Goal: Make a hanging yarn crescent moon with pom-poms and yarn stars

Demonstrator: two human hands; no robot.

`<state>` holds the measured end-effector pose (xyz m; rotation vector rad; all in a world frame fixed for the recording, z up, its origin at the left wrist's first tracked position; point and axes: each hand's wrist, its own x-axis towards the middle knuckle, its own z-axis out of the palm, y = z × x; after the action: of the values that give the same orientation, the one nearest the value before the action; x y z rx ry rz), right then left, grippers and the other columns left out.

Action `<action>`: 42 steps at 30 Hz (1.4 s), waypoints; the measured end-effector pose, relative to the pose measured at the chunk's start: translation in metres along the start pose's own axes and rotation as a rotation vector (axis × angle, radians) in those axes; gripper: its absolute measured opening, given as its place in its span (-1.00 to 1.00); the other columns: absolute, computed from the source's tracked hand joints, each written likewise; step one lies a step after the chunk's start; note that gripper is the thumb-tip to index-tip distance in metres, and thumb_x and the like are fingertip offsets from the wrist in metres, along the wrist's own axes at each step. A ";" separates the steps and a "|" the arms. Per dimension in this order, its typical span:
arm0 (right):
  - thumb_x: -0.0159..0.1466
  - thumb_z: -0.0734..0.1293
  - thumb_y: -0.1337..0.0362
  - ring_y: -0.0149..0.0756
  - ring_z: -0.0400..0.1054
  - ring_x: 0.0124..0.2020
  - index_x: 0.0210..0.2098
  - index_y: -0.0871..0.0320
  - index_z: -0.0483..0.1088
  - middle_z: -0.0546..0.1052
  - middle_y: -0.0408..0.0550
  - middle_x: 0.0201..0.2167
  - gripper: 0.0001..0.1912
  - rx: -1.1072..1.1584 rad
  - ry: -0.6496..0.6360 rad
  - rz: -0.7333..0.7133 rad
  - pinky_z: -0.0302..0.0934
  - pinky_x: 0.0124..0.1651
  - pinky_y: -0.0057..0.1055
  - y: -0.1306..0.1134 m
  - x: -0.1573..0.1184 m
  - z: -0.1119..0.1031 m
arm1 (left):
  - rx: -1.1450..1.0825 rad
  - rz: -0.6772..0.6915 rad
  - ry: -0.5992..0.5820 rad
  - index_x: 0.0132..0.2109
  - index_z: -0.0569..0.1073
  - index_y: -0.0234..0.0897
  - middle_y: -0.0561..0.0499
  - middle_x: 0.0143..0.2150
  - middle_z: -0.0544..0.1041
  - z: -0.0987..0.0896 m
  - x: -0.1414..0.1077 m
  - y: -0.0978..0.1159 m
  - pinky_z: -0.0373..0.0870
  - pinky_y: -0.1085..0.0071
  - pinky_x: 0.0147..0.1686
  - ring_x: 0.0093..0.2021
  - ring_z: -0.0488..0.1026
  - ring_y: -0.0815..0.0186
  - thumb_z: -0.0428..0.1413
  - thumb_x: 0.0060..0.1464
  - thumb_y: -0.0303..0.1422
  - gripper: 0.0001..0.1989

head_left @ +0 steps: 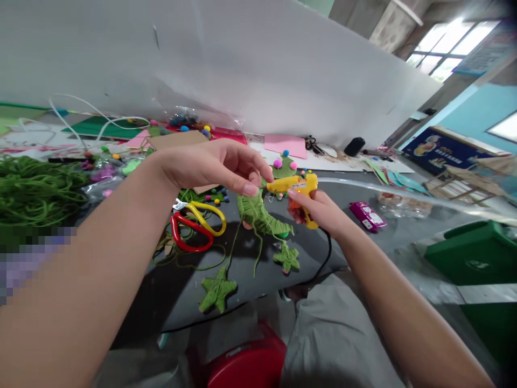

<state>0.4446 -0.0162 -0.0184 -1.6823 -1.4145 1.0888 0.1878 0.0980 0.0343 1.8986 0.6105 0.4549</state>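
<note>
R grip point(313, 207) wrapped round glue gun point(299, 185), just beside yarn moon point(263, 216); L grip point(232, 166) half-open nr nozzle, prob. empty. Yarn star point(287, 257) nr moon.

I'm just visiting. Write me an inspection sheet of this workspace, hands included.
Surface: dark table, crowded; one edge towards the person.
Job's things: yellow glue gun; green yarn-wrapped crescent, larger star and smaller star.
Clutter: yarn heap, scissors, purple packet, pompoms, coloured sheets.
Left hand: loosely curled near the nozzle; nothing seen in it.
Right hand: gripping the glue gun.
Cables: black cord below the glue gun; white cord far left.
Surroundings: white panel, red seat, green bin.
</note>
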 end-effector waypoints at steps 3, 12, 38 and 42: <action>0.27 0.31 -0.18 -0.41 0.30 -0.59 -0.50 0.18 0.36 0.42 -0.11 -0.57 -0.47 -0.080 -0.037 0.001 0.16 -0.51 -0.44 0.007 -0.008 0.002 | -0.008 -0.002 0.107 -0.24 0.67 -0.20 -0.01 -0.42 0.52 -0.002 0.003 -0.009 0.48 0.21 -0.14 -0.10 0.56 0.04 0.38 -0.18 -0.45 -0.75; 0.28 0.24 -0.25 -0.40 0.29 -0.60 -0.55 0.14 0.26 0.35 -0.15 -0.64 -0.41 -0.219 -0.087 -0.031 0.19 -0.49 -0.43 0.010 -0.009 0.008 | -0.048 -0.095 -0.061 -0.23 0.66 -0.15 0.00 -0.44 0.52 -0.004 0.006 -0.017 0.49 0.24 -0.26 -0.27 0.55 0.12 0.44 -0.30 -0.28 -0.64; 0.29 0.19 -0.28 -0.35 0.28 -0.62 -0.64 0.12 0.25 0.36 -0.09 -0.70 -0.35 -0.388 0.037 -0.099 0.22 -0.44 -0.33 0.003 0.016 0.015 | -0.070 -0.051 -0.147 -0.14 0.65 -0.19 -0.02 -0.41 0.51 -0.007 0.008 -0.026 0.45 0.28 -0.26 -0.34 0.50 0.21 0.41 -0.18 -0.22 -0.61; 0.29 0.22 -0.25 -0.36 0.27 -0.63 -0.60 0.13 0.27 0.35 -0.10 -0.69 -0.39 -0.350 0.044 -0.091 0.22 -0.46 -0.36 0.001 0.022 0.017 | -0.082 -0.009 -0.208 -0.10 0.65 -0.16 -0.03 -0.37 0.54 -0.007 0.009 -0.029 0.46 0.27 -0.27 -0.35 0.49 0.23 0.40 -0.15 -0.20 -0.60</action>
<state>0.4314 0.0044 -0.0304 -1.8461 -1.7103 0.7816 0.1854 0.1176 0.0108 1.8362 0.4561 0.2682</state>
